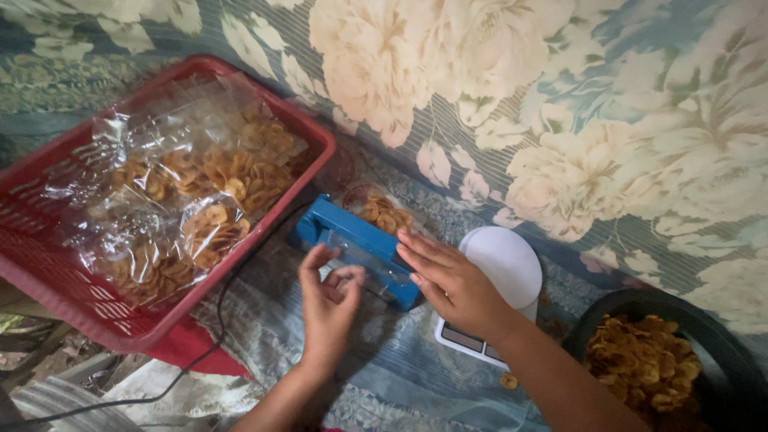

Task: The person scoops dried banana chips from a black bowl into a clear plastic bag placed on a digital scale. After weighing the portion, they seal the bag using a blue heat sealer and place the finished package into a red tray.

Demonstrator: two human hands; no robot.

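A blue heat sealer (352, 238) lies on the patterned cloth at the centre. A clear bag of yellow chips (382, 213) sticks out behind it, its mouth under the sealer's arm. My right hand (452, 282) lies flat on the near end of the sealer, fingers stretched over the arm. My left hand (330, 300) is just in front of the sealer, fingers curled, pinching the clear edge of the bag. Whether the sealer's arm is fully down cannot be told.
A red plastic basket (48, 280) at left holds several sealed clear bags of chips (188, 200). A white kitchen scale (504, 268) sits right of the sealer. A black bowl (720, 352) of loose chips stands at lower right. A black cord (220, 316) runs from the sealer toward the lower left.
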